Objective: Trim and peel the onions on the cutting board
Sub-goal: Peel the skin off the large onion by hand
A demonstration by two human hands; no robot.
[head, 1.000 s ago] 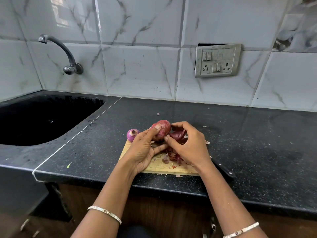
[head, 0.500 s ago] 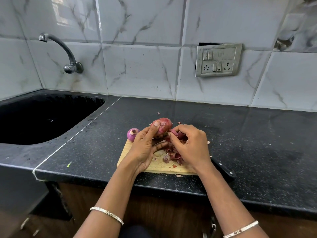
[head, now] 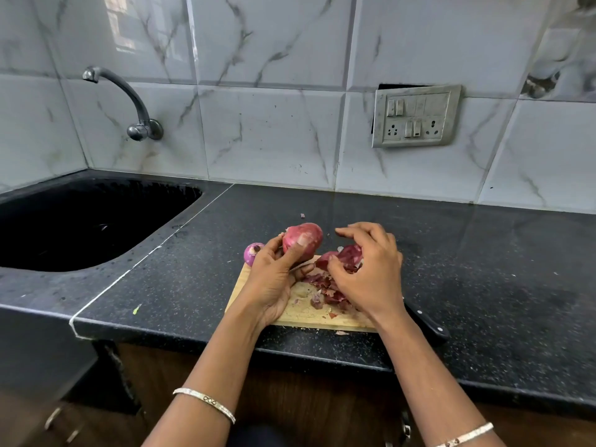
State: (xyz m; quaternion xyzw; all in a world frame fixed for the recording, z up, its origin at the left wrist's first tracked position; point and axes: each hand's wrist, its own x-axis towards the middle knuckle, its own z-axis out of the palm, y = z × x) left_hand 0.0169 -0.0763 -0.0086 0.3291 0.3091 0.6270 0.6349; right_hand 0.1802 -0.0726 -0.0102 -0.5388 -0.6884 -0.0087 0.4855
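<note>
Above the cutting board (head: 301, 312), the onion (head: 303, 237) was gripped by left-hand fingers (head: 298, 248); right-hand fingers (head: 342, 274) pinched loose skin (head: 346, 254), best dropped toward four o'clock.

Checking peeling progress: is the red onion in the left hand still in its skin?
Partly: the red onion gripped by the left hand shows dull papery skin.

Marble-tiled wall (head: 264, 137), black counter (head: 483, 269)
</note>
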